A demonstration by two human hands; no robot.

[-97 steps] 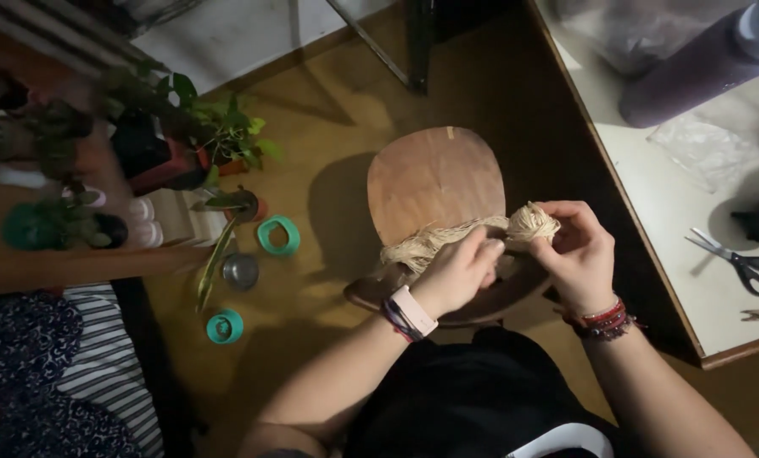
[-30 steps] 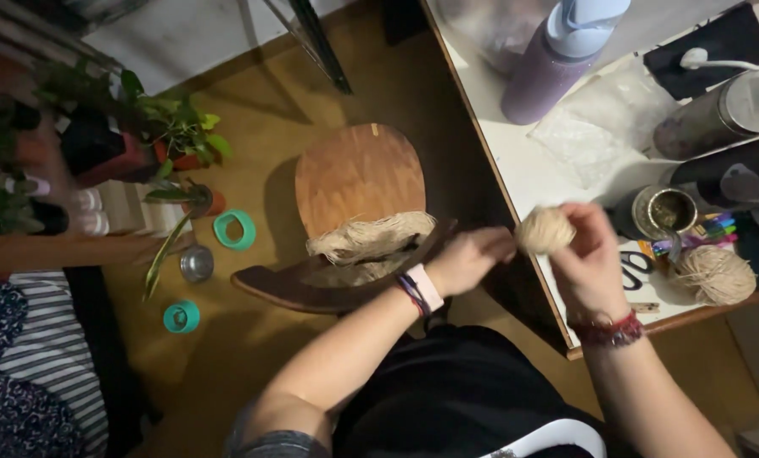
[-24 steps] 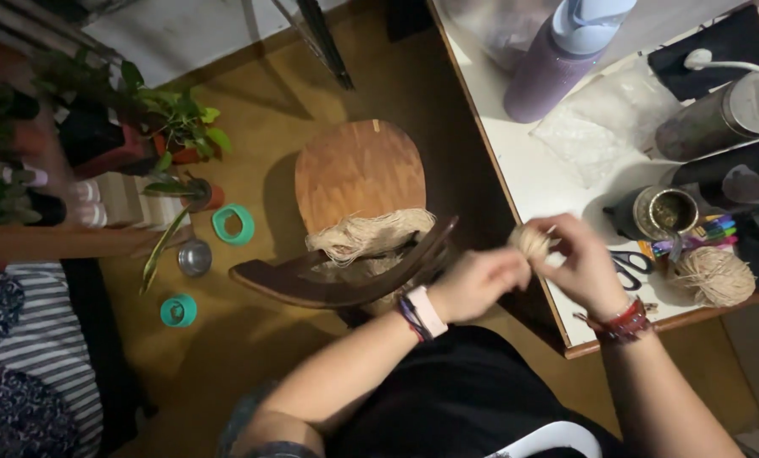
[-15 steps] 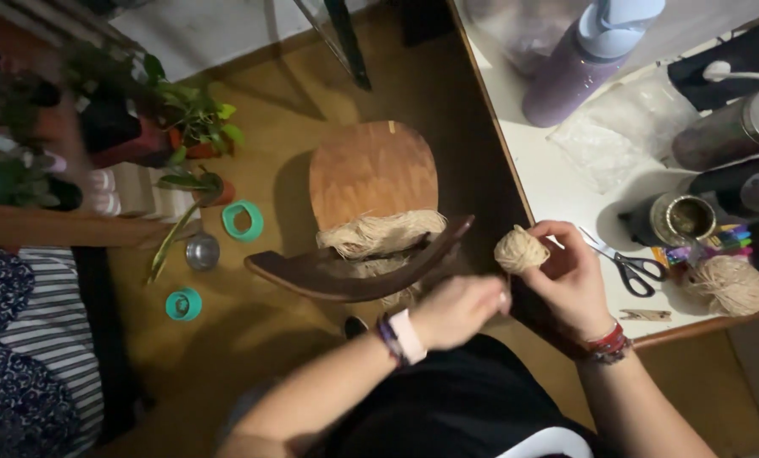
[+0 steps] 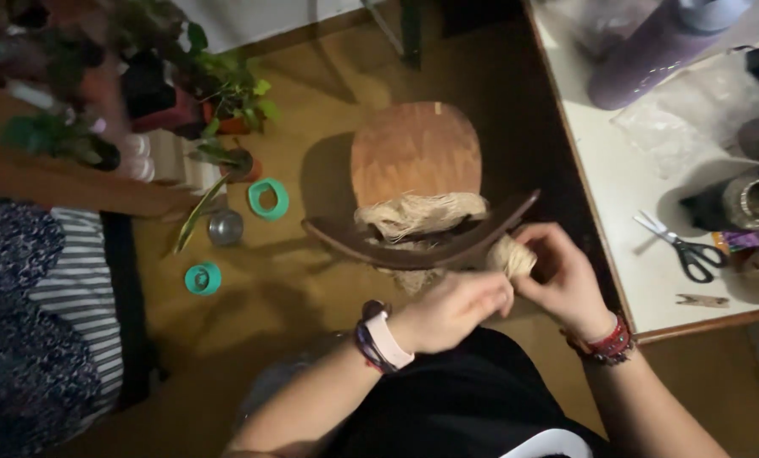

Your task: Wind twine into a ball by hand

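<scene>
Chair taken as landmark: wooden, round seat, dark curved backrest nearest me, pale twine wound in a thick band across the rear of the seat and around the backrest. Twine ball: small, tan, at the backrest's right end, touching it or just beside it; I cannot tell which. Right hand: just right of that end, fingers curled around the ball and grasping it; red bracelets at the wrist. Left hand: below the backrest, on my side of it, fingers bunched and pinched against the ball from the left; whether a strand lies between them I cannot tell; pale watch on the wrist. Table: white top, wood edge, right of the chair. On it I see scissors, a clothespin near the front edge, a purple bottle at the far end, and a dark tin at the right margin. Floor left of the chair: two teal rings, with a small metal cup between them. Potted plants: further left and beyond the chair. Striped fabric: far left of the chair.
</scene>
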